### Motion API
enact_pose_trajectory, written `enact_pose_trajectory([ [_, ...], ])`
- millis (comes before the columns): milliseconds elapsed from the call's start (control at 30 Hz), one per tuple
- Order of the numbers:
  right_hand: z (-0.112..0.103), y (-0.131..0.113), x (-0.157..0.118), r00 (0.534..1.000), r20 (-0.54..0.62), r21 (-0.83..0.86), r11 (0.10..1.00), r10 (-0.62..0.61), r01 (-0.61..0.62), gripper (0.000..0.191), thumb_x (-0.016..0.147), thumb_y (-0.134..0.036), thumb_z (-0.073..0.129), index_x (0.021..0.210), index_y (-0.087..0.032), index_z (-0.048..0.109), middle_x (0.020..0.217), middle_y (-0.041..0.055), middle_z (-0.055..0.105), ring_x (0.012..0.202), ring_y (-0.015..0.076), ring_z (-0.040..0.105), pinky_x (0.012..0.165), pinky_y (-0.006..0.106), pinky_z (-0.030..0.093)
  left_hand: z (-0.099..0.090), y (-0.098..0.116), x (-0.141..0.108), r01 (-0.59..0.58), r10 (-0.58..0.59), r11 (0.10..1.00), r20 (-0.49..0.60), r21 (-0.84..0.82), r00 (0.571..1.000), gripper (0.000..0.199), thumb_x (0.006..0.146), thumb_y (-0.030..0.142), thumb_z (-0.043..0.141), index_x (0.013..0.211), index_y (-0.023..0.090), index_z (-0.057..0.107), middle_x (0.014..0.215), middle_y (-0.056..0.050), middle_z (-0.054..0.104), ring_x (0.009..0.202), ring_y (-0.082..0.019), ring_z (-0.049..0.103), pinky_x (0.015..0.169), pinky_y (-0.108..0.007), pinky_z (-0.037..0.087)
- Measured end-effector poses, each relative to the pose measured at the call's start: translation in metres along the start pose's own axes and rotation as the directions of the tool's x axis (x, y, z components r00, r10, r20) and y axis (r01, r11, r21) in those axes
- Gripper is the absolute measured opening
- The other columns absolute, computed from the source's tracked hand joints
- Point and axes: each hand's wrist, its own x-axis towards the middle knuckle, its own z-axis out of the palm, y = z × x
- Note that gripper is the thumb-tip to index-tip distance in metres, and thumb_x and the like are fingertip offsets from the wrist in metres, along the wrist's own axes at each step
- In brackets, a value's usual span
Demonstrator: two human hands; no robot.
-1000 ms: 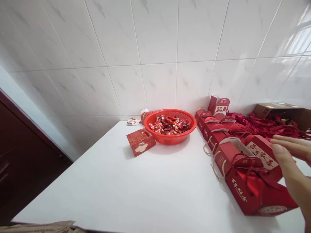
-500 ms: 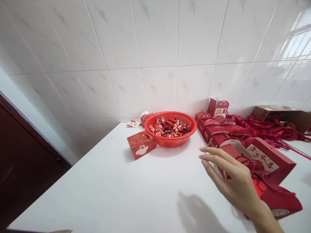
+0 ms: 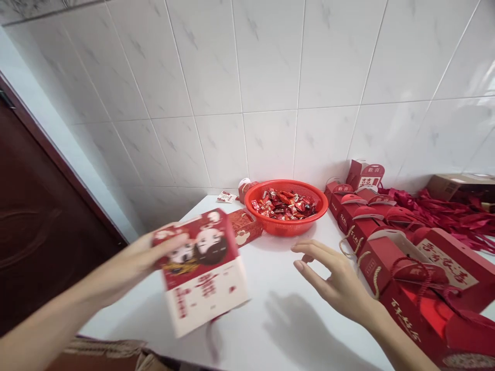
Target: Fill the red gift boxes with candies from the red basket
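A red and white gift box (image 3: 204,275) printed with cartoon faces and lettering is gripped in my left hand (image 3: 164,247), raised over the white table. It hangs tilted, and a dark red strand dangles beneath it. My right hand (image 3: 332,275) hovers over the table with fingers apart and slightly curled, holding nothing. Behind the hands stands a red plastic basket (image 3: 286,226) filled with red-wrapped candies (image 3: 286,203). Beside it, a red patterned box (image 3: 244,226) lies partly covered by the held one.
Rows of red gift boxes (image 3: 367,232) with rope handles line the right side. Dark red ribbons (image 3: 444,211) lie by a cardboard box (image 3: 452,186) at the back right. A small white card (image 3: 226,197) rests near the tiled wall. Cardboard (image 3: 104,353) shows below the table's front edge.
My left hand has come into view from the lower left, carrying the gift box. My right hand has shifted left, away from the red boxes. The view has turned slightly left.
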Motion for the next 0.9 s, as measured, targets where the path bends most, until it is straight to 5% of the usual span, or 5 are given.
enact_pose_trajectory([
  [133, 0.012, 0.006, -0.001, 0.990, 0.123, 0.136, 0.987, 0.064, -0.081, 0.028, 0.094, -0.045, 0.063, 0.107, -0.022, 0.073, 0.089, 0.0043, 0.076, 0.074, 0.0177, 0.070, 0.066, 0.027, 0.056, 0.054, -0.004, 0.023, 0.037, -0.013, 0.996, 0.266, -0.085, 0.964, 0.064, 0.071, 0.060, 0.080, 0.119, 0.020, 0.067, 0.115, -0.010, 0.075, 0.105, -0.031, 0.069, 0.085, -0.038, 0.057],
  [300, 0.019, 0.018, -0.005, 0.970, 0.205, 0.306, 0.933, 0.128, -0.187, 0.042, 0.093, -0.057, 0.059, 0.102, -0.018, 0.074, 0.093, 0.0065, 0.079, 0.074, 0.0176, 0.071, 0.067, 0.027, 0.058, 0.099, -0.016, 0.037, 0.095, -0.049, 0.985, 0.290, -0.147, 0.956, 0.061, 0.077, 0.060, 0.075, 0.121, 0.019, 0.065, 0.119, -0.011, 0.073, 0.105, -0.028, 0.069, 0.088, -0.038, 0.058],
  [467, 0.013, 0.023, -0.007, 0.977, 0.162, 0.393, 0.899, 0.141, -0.195, 0.034, 0.099, -0.047, 0.053, 0.099, -0.018, 0.071, 0.088, 0.0058, 0.075, 0.073, 0.0171, 0.069, 0.071, 0.030, 0.057, 0.109, -0.028, 0.044, 0.146, -0.092, 0.966, 0.243, -0.215, 0.966, 0.054, 0.082, 0.056, 0.073, 0.120, 0.019, 0.065, 0.120, -0.011, 0.073, 0.106, -0.026, 0.070, 0.085, -0.036, 0.059],
  [633, 0.009, 0.022, -0.009, 0.995, -0.032, 0.326, 0.942, 0.096, -0.080, 0.010, 0.095, -0.027, 0.060, 0.101, -0.024, 0.067, 0.085, 0.0019, 0.069, 0.082, 0.0181, 0.065, 0.081, 0.033, 0.053, 0.110, -0.036, 0.048, 0.226, -0.177, 0.950, 0.223, -0.216, 0.959, 0.049, 0.083, 0.051, 0.072, 0.120, 0.020, 0.064, 0.116, -0.011, 0.074, 0.095, -0.024, 0.072, 0.083, -0.037, 0.060],
  [900, 0.015, 0.024, -0.017, 0.955, -0.294, 0.133, 0.988, -0.036, 0.078, 0.037, 0.085, -0.021, 0.073, 0.117, -0.029, 0.058, 0.139, 0.0096, 0.053, 0.134, 0.0263, 0.047, 0.108, 0.042, 0.039, 0.110, -0.040, 0.043, 0.326, -0.287, 0.945, 0.424, -0.021, 0.859, 0.060, 0.079, 0.064, 0.068, 0.120, 0.019, 0.067, 0.115, -0.012, 0.074, 0.097, -0.027, 0.071, 0.082, -0.034, 0.058],
])
